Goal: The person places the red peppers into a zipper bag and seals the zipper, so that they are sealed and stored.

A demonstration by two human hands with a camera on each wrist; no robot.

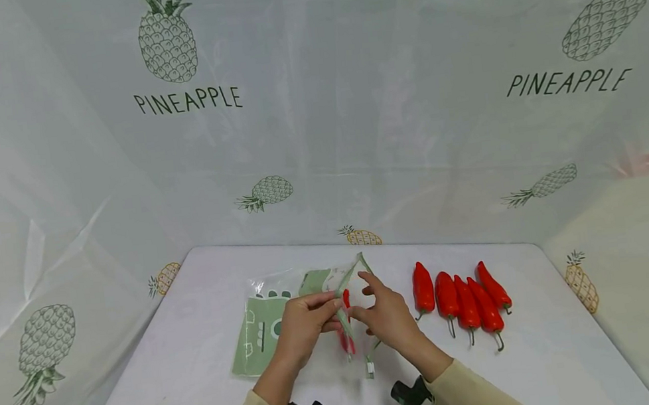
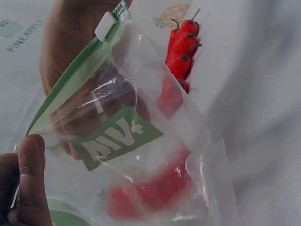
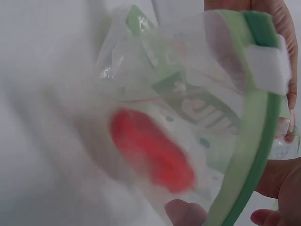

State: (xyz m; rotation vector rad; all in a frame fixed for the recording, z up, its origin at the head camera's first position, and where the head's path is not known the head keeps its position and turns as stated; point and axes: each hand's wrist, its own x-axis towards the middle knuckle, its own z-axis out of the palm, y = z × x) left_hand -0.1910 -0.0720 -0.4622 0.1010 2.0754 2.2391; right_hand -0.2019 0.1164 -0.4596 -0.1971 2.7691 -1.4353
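Observation:
A clear zip bag (image 2: 178,132) with a green zip rim and white slider (image 2: 106,26) hangs between both hands, its mouth parted. My left hand (image 1: 305,321) pinches the rim on the left, thumb and fingertips on the zip strip. My right hand (image 1: 388,312) is at the mouth on the other side, thumb and index finger spread apart; I see nothing gripped between them. Red pepper shapes (image 3: 150,150) show blurred through the plastic inside the bag; how many cannot be told. In the left wrist view the right hand is partly behind the bag.
Several red peppers (image 1: 467,303) with green stems lie in a row on the white table (image 1: 534,352), right of the hands. A green printed plastic packet (image 1: 256,337) lies flat at left. Pineapple-printed sheeting (image 1: 364,124) rises behind and at the sides.

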